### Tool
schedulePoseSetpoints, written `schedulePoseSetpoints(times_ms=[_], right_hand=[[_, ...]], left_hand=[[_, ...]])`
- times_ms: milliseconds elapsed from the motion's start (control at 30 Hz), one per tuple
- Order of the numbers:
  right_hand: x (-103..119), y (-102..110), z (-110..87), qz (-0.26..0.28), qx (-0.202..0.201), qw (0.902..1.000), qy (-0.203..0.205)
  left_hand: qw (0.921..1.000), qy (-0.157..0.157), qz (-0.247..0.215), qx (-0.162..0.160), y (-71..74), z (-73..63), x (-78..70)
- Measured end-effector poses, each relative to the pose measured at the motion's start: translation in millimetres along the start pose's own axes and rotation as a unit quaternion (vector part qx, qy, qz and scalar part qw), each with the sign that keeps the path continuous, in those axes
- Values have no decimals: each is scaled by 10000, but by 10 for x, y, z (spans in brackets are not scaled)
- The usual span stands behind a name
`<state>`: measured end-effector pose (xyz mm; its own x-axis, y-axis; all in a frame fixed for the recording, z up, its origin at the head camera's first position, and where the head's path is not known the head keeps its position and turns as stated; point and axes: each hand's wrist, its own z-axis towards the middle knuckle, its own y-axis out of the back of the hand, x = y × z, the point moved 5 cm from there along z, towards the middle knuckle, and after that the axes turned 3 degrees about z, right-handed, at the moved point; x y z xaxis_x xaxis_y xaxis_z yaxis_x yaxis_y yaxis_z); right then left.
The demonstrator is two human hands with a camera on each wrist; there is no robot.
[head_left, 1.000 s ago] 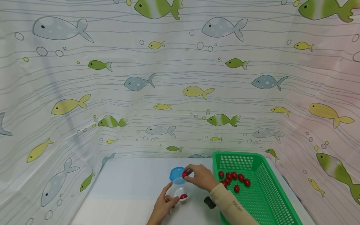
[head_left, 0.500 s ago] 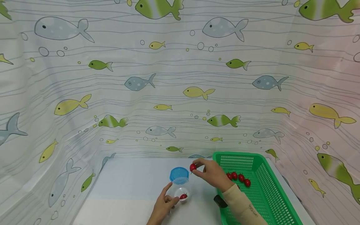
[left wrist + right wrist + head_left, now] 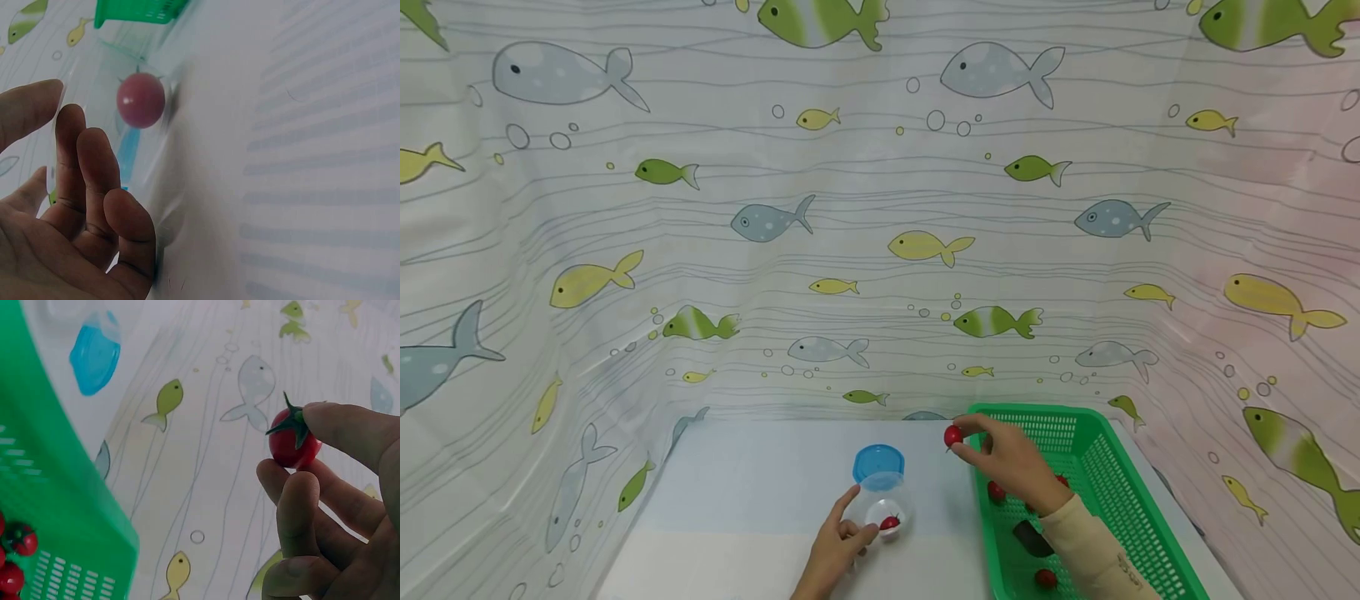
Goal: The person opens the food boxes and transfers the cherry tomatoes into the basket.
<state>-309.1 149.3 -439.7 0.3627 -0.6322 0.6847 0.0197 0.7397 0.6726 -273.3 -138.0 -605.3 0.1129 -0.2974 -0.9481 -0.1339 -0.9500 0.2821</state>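
Observation:
My right hand (image 3: 1011,462) pinches a cherry tomato (image 3: 292,440) between thumb and fingertips, its green stalk on. This hand hovers at the left rim of the green basket (image 3: 1150,508). My left hand (image 3: 837,546) holds a clear plastic container (image 3: 900,498) by its side, thumb and index finger spread along it. Inside the container lies one cherry tomato (image 3: 889,522), also seen in the left wrist view. A blue lid (image 3: 877,461) sits just behind the container, at its far rim; whether the two are joined is unclear.
Several more cherry tomatoes (image 3: 22,539) lie in the basket, partly hidden by my right arm in the head view. The white table (image 3: 752,492) is backed by a fish-print curtain (image 3: 880,275), which also hangs at both sides.
My right hand has moved from above the container to the right, up to the basket's left rim, with the cherry tomato still pinched. My left hand and the container have stayed put.

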Motion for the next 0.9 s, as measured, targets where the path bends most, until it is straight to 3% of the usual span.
schedulePoseSetpoints(times_ms=[333,500,633,900], right_hand=[[-273,228,-206,66,-341,9990,298],[-496,292,-352,19,-332,9994,92],[-631,312,-454,-345,-315,9989,-43],[-875,263,-542,-521,-43,9980,-369]], left_hand=[[10000,-56,-21,23,7,-14,-21],[10000,-71,-12,10,15,-21,-40],[9999,-126,-21,-10,26,-32,-59],[9999,-110,-46,46,20,-41,-31]])
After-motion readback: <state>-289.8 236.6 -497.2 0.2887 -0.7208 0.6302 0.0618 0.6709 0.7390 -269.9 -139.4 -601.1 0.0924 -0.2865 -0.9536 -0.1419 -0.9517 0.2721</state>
